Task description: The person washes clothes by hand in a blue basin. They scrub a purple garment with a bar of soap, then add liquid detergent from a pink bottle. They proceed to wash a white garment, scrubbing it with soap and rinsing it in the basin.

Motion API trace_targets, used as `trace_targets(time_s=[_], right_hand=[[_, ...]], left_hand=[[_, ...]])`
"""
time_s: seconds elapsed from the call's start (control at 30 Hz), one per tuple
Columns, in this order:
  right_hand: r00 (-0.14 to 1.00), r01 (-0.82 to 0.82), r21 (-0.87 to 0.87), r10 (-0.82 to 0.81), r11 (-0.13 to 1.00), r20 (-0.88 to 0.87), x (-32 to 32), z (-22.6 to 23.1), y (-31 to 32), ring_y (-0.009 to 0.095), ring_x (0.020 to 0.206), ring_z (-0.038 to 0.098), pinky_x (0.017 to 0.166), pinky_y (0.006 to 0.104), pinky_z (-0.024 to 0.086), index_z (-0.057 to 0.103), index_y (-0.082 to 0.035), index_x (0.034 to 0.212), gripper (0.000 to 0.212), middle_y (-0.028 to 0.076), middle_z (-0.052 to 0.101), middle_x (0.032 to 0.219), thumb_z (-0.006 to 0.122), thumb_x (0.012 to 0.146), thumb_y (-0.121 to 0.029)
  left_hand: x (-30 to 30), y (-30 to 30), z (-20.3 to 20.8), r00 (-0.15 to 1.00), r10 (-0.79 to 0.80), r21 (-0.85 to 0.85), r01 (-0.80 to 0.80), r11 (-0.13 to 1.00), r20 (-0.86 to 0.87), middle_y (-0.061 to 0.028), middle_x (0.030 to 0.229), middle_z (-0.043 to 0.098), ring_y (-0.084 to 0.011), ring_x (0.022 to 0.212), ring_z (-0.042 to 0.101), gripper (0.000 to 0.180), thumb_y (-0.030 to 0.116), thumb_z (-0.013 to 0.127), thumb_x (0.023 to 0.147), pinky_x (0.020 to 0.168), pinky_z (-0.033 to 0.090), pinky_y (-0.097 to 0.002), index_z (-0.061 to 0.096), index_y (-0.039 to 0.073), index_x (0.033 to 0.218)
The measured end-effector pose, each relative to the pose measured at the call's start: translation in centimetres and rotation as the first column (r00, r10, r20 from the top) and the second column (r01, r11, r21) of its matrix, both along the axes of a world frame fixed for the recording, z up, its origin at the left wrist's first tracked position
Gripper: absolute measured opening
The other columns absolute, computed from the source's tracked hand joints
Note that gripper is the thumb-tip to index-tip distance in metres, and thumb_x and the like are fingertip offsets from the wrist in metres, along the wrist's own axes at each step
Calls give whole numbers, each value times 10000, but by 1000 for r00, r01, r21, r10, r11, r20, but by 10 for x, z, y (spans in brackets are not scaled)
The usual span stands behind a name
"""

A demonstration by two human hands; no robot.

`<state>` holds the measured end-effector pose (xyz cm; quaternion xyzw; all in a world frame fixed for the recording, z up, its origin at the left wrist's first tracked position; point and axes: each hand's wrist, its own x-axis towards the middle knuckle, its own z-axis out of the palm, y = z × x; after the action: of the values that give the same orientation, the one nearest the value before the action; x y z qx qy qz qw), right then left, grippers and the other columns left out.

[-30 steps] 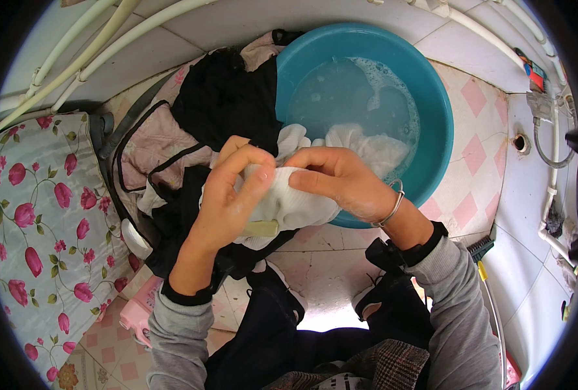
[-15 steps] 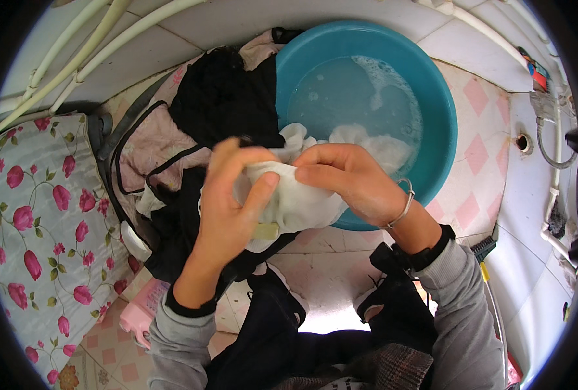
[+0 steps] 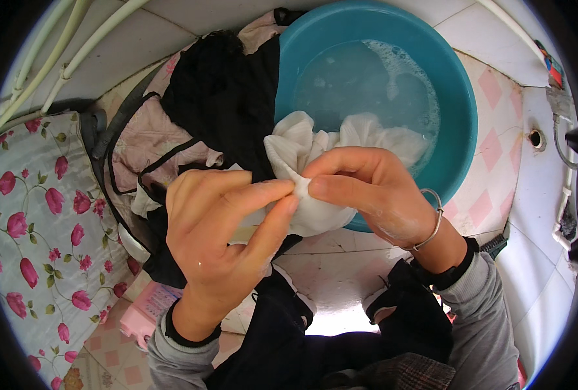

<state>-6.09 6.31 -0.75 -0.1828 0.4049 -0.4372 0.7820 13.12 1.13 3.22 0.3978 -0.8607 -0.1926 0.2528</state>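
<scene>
Between my hands, over the near left rim of the teal basin [image 3: 459, 123], a wet white cloth garment [image 3: 328, 214] is stretched. My right hand [image 3: 383, 198], with a bangle at the wrist, pinches a fold of it between thumb and forefinger. Close beside that, my left hand [image 3: 227, 231] has thumb and forefinger closed on the same fold, its other fingers curled. The garment trails back into cloudy, sudsy water [image 3: 360, 78]. A pale strip shows behind my left hand, too hidden to make out.
Black clothing [image 3: 217, 97] and a pink quilted piece with dark edging [image 3: 149, 146] lie heaped left of the basin. A flower-patterned cover [image 3: 48, 227] fills the far left, near a pink container [image 3: 147, 312]. Pipes run along the walls; a brush [image 3: 495, 246] lies at the right.
My left hand has turned and shifted nearer, its fingertips now meeting my right's on the cloth. The pale green bar seen below the cloth is now mostly hidden. The view has shifted slightly.
</scene>
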Motion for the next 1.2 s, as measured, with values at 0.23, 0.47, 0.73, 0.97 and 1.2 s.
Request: trace_targets(time_s=[0.23,0.47,0.73,0.97,1.2], right_hand=[[993,-6,-17,4,1000,-120,2,6,-1,89,853,599,756,224,476,668,17,1030,154,42,665,943,632,911,-74],[999,30,10,-30,999,-12,5,7,2,103,856,613,757,243,492,658,15,1020,152,49,664,941,630,914,-91],[996,51,63,-55,997,68,7,3,4,117,846,618,754,253,497,658,18,1012,167,61,668,943,628,921,-117],[1000,13,26,-14,1000,14,6,5,2,98,837,617,738,237,497,662,13,1013,166,53,669,931,628,923,-122],[995,39,54,-43,998,88,8,1,4,104,849,620,746,245,497,661,12,1023,175,56,668,945,622,927,-129]], left_hand=[[-3,-2,1,995,-23,-176,40,984,98,0,748,601,-185,693,556,193,136,803,646,727,383,-334,698,119,807],[-6,-3,-5,999,-34,-163,37,986,23,-1,708,609,-183,656,562,194,69,758,615,725,387,-329,667,111,781],[-3,-5,-3,997,-39,21,40,999,-61,-9,691,629,-184,646,563,193,50,765,608,727,384,-320,678,104,772],[-4,-6,-3,998,-26,12,27,1000,-58,-11,692,629,-186,648,561,196,49,769,603,717,395,-318,663,101,759],[0,-2,-9,972,122,458,-17,889,-201,-24,746,632,-142,664,548,167,17,735,660,648,419,-264,648,62,795]])
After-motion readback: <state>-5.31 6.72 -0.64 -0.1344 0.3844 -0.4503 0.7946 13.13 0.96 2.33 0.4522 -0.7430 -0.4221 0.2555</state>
